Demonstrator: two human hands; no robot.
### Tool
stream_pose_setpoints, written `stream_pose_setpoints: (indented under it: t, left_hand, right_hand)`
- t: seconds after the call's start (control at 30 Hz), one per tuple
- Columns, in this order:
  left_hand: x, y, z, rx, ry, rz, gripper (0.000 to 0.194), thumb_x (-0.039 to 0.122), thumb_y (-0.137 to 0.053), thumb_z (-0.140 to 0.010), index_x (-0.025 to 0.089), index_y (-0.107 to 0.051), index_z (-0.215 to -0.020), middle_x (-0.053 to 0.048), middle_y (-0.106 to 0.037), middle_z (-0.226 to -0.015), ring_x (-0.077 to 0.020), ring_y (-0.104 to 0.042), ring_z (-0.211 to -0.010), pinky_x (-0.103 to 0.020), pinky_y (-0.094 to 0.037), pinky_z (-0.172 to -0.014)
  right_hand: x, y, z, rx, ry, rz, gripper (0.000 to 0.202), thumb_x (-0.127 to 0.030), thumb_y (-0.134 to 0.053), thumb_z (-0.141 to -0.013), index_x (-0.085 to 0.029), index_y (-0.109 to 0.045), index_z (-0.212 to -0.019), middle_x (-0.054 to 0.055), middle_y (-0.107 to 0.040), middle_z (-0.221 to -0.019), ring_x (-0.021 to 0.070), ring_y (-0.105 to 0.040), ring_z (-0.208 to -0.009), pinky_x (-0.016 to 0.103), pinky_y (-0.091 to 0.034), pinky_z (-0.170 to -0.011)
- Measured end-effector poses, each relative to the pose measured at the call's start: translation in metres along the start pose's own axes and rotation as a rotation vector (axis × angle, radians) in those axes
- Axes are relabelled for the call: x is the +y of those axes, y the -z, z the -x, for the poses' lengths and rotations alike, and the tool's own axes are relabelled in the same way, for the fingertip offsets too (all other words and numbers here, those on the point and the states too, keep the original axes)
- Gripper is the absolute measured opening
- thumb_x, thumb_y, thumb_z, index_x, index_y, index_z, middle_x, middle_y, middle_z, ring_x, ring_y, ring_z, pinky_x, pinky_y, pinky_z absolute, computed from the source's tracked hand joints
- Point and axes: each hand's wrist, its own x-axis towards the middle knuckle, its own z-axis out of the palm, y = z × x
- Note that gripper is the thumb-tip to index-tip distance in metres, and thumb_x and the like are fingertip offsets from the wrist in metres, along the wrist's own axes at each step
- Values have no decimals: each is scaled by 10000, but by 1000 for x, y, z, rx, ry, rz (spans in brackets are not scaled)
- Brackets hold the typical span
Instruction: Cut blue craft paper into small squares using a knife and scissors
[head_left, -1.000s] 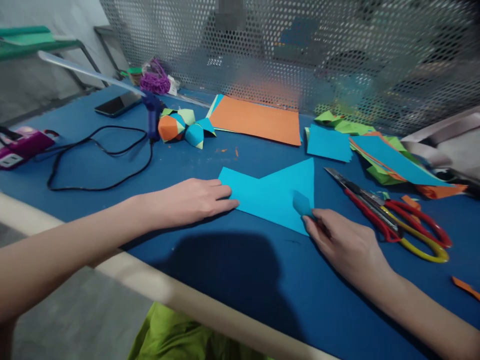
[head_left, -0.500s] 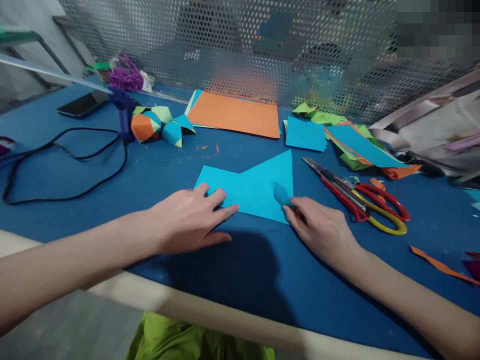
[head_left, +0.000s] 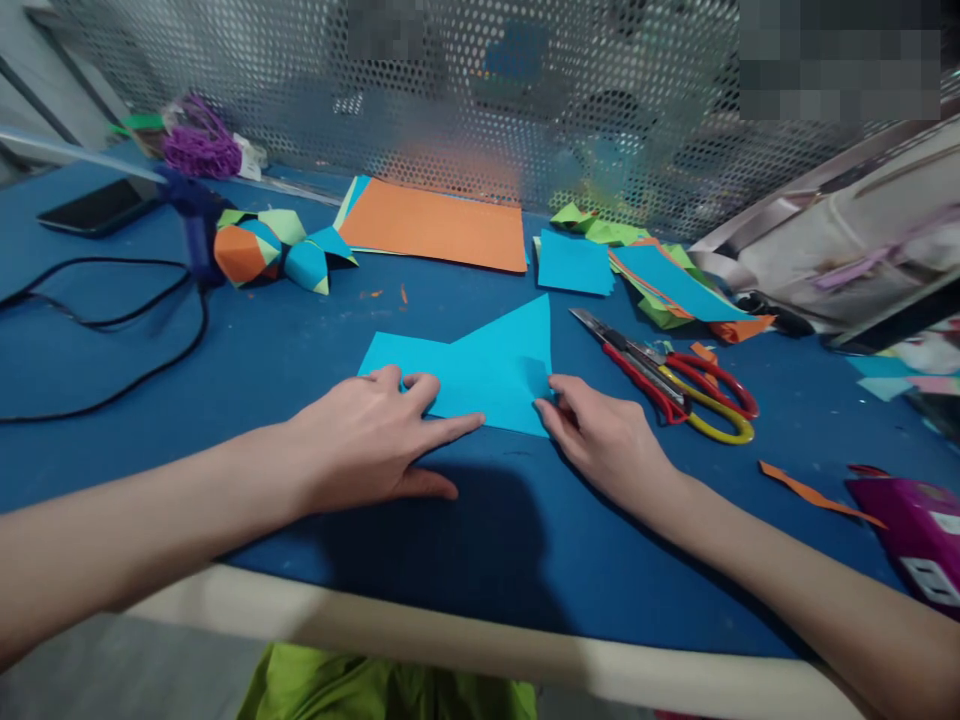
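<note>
A folded sheet of bright blue paper [head_left: 487, 375] lies on the dark blue table, with a tall point at its upper right. My left hand [head_left: 382, 430] rests flat over the paper's lower left part, fingers spread, the index finger stretched along the lower edge. At the right edge, my right hand [head_left: 600, 430] pinches the paper between thumb and fingers near the lower right corner.
Right of the paper lie a box cutter [head_left: 626, 355] and red-yellow scissors [head_left: 712, 400]. Behind are an orange sheet stack [head_left: 442, 225], blue squares [head_left: 576, 262] and paper strips [head_left: 682, 280]. A glue gun [head_left: 193, 225], folded paper balls [head_left: 247, 250] and a cable stand left.
The view has shifted right, bringing a purple object into sight. My left index finger has stretched further right along the paper's lower edge. My right hand still grips the right edge.
</note>
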Motion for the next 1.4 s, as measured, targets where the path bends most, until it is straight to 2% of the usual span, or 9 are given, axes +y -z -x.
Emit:
stream_pose_setpoints:
  t: [0.43,0.73,0.83,0.93,1.03,1.1,1.27,1.4]
  left_hand:
    - [3,0,-2,6,18,-41,665,698,-469,-848,427,-388,-1450,-137,-598,-1006,-279,-589,-764,-302,-456,-544]
    - [3,-1,-2,-14,9,-57,704,709,-467,-837,417,-354,-1468,-140,-589,-996,-285,-596,-755,-303,-464,-523]
    - [2,-2,-2,-3,11,-33,710,708,-498,-822,422,-369,-1460,-134,-588,-998,-270,-590,-752,-302,-467,-537]
    - [2,-1,-3,-3,1,-19,701,700,-527,-812,436,-386,-1447,-118,-590,-971,-253,-583,-733,-305,-472,-547]
    - [2,-1,-4,-13,-4,-42,669,700,-513,-817,408,-443,-1416,-110,-588,-936,-256,-582,-728,-308,-473,-546]
    - [2,-1,-4,-22,0,-56,655,710,-480,-826,367,-490,-1383,-119,-587,-937,-268,-588,-738,-314,-477,-542]
    - [3,-4,-2,6,9,-55,695,717,-489,-816,342,-473,-1401,-142,-595,-988,-283,-598,-765,-336,-497,-556]
    - [5,-6,0,17,31,-49,740,716,-527,-799,374,-413,-1445,-133,-600,-993,-291,-597,-789,-353,-504,-583]
  right_hand:
    - [0,-2,-2,40,33,22,256,-254,-419,-986,-84,-608,-1009,80,-691,-710,178,-638,-566,265,-431,-521]
    - [1,3,1,-43,-49,190,340,-271,-391,-980,-79,-544,-1214,69,-691,-748,178,-610,-533,284,-367,-449]
    - [1,14,-1,-1,-31,159,337,-294,-415,-980,-92,-560,-1208,124,-694,-866,218,-652,-702,313,-480,-579]
    - [-11,21,-3,37,95,24,312,-290,-457,-967,-122,-592,-1192,172,-698,-1020,276,-654,-940,418,-532,-788]
    - [-26,20,-2,-97,278,-168,381,-321,-426,-980,-123,-562,-1275,182,-659,-1229,283,-608,-1153,468,-519,-922]
    - [-33,16,1,-229,326,-250,479,-374,-414,-985,-80,-501,-1353,204,-572,-1368,288,-516,-1296,485,-477,-1019]
    - [-34,15,8,-432,309,-289,766,-526,-510,-926,-6,-343,-1462,257,-326,-1533,323,-230,-1461,527,-341,-1143]
    - [-31,19,15,-477,280,-269,965,-648,-589,-820,-9,-308,-1486,280,-275,-1542,360,-191,-1464,564,-344,-1129]
